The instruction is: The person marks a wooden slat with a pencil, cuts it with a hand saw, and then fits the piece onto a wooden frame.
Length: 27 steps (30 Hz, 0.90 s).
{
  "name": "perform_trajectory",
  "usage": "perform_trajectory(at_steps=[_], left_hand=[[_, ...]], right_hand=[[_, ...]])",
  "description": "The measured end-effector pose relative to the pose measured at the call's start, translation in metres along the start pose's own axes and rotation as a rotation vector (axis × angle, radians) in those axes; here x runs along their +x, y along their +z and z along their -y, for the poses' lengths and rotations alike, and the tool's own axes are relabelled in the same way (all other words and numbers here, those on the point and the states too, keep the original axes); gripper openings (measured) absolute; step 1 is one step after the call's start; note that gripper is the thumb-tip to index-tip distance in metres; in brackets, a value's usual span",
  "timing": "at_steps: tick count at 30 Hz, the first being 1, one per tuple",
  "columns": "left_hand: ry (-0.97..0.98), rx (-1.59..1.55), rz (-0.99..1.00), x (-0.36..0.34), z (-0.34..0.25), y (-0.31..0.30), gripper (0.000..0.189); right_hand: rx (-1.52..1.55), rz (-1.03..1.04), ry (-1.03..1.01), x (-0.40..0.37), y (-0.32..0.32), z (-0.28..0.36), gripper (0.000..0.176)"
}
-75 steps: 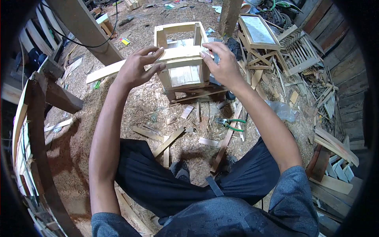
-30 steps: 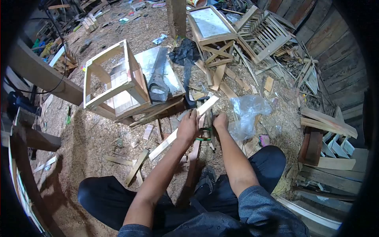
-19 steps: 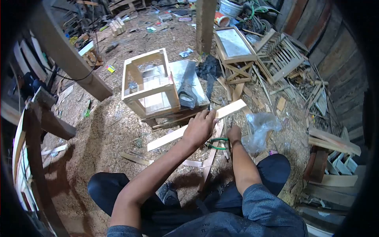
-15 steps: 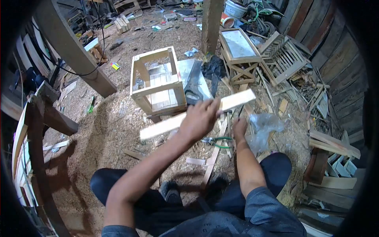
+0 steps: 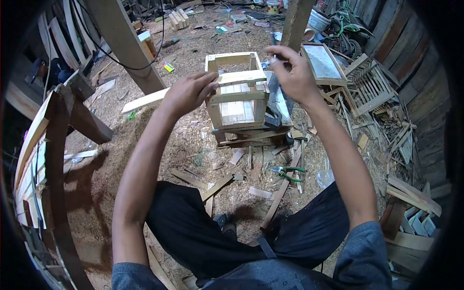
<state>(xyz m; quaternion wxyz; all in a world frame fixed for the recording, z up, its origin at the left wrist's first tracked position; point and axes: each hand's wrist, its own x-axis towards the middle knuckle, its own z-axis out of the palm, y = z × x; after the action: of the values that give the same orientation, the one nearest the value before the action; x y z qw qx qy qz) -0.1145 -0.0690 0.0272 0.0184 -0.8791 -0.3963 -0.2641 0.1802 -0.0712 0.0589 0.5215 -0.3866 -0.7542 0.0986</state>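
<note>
My left hand (image 5: 191, 92) is wrapped around a pale wooden slat (image 5: 145, 100). The slat's right end lies over the front top of a small open wooden box frame (image 5: 237, 99). My right hand (image 5: 296, 77) is raised to the right of that end, with thumb and forefinger curled together. Whatever is between those fingers is too small to make out. Below the frame, green-handled pliers (image 5: 289, 173) lie on the floor.
Sawdust and offcuts (image 5: 220, 187) cover the ground. A wooden post (image 5: 125, 43) rises at left, another post (image 5: 296, 24) behind the frame. Slatted wooden pieces (image 5: 369, 87) lean at right. Beyond the left post, a person (image 5: 46, 72) is partly visible.
My left hand has carried the slat left and up, onto the frame. My right hand has risen from near the floor to beside the slat's end. The view has shifted.
</note>
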Motion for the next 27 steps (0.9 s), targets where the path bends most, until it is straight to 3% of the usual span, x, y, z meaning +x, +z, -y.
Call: perform_trajectory(at_steps=[1, 3, 5, 7, 15, 23, 27], left_hand=[[0.017, -0.009, -0.002, 0.0, 0.006, 0.0, 0.036], [0.037, -0.006, 0.016, -0.001, 0.011, 0.0, 0.036], [0.017, -0.047, 0.038, -0.003, 0.012, 0.001, 0.036], [0.008, -0.087, 0.072, -0.006, 0.016, 0.005, 0.036], [-0.078, -0.111, 0.096, -0.01, 0.022, 0.013, 0.036], [-0.091, -0.124, 0.088, -0.011, 0.024, 0.016, 0.036], [-0.07, -0.148, 0.061, -0.011, 0.024, 0.02, 0.036]], right_hand=[[-0.001, 0.012, 0.001, -0.003, 0.002, -0.001, 0.022], [-0.028, 0.229, 0.021, -0.01, 0.002, -0.008, 0.026], [-0.071, 0.249, -0.048, -0.015, 0.002, -0.024, 0.028], [0.014, 0.364, 0.097, -0.019, 0.003, -0.031, 0.03], [0.053, 0.447, 0.089, -0.021, 0.019, -0.055, 0.034], [0.056, 0.406, 0.042, -0.02, 0.022, -0.059, 0.031], [0.044, 0.457, 0.115, -0.019, 0.017, -0.059, 0.034]])
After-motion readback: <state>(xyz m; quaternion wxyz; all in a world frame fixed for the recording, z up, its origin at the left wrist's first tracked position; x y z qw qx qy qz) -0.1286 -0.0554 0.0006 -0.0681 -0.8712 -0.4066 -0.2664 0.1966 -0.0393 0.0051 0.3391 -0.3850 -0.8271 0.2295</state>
